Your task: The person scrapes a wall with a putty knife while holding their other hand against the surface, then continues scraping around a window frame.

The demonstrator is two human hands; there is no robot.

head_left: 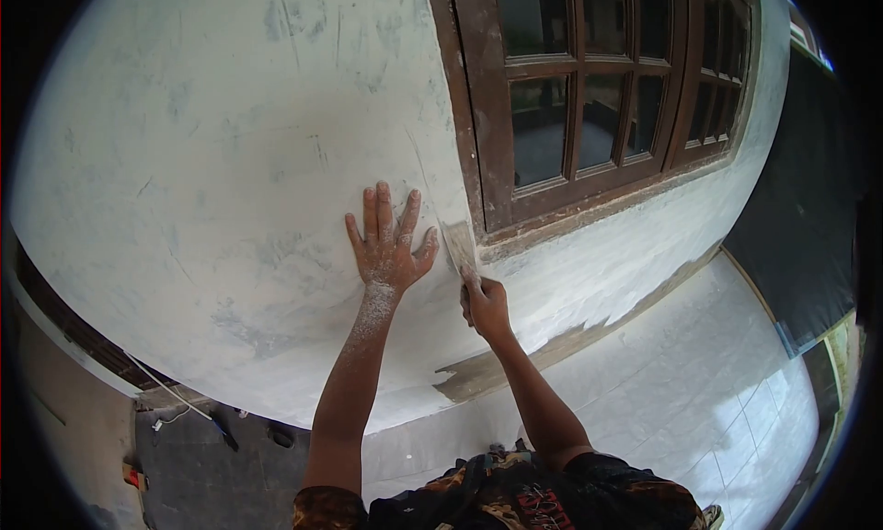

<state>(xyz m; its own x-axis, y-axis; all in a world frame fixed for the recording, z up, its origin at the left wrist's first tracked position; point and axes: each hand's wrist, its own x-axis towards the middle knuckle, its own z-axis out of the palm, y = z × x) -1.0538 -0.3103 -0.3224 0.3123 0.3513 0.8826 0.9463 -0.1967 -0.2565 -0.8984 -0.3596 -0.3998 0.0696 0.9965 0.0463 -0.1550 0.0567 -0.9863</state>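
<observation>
My left hand (391, 245) lies flat on the pale plastered wall (230, 144), fingers spread, with white dust over the hand and wrist. To its right, my right hand (485, 305) is closed round the lower end of a scraper (459, 245). The scraper's flat, dusty blade points up and rests against the wall close to the lower left corner of the brown window frame (468, 153). Part of the scraper's handle is hidden by my fingers.
Brown window panes (538, 130) fill the upper right. Below the wall's rough bare strip (552, 346) lies a pale tiled floor (644, 392). A dark sheet (800, 199) hangs at the right. At the lower left are dark tiles (198, 475) and a thin white cable (170, 387).
</observation>
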